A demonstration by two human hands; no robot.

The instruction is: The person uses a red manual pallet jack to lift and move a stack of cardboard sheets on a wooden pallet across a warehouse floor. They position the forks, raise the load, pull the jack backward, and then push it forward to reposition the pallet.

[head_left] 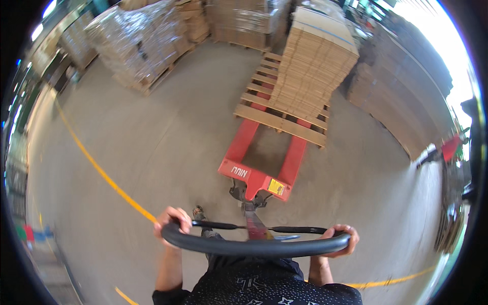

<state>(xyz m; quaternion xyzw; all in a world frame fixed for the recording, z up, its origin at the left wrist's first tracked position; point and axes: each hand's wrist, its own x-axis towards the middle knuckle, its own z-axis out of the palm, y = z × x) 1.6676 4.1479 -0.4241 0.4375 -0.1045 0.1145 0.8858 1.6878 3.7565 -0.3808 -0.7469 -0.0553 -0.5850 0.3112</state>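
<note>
Both my hands are closed round the black loop handle of a red pallet jack [264, 179]. My left hand [174, 223] grips the left end of the handle [259, 248], and my right hand [346, 239] wraps round its right end. The jack's forks run under a wooden pallet [284, 122], with part of each fork bare on the near side. A tall stack of flat brown cardboard sheets [312, 68] stands on the right part of the pallet, leaving slats showing on the left.
Film-wrapped cartons on a pallet [140, 43] stand at the far left, with more wrapped cartons [244, 23] behind. A large cardboard stack [401, 91] is on the right. A yellow line [101, 170] crosses the grey floor [168, 122]. A red-and-black object [450, 148] sits at far right.
</note>
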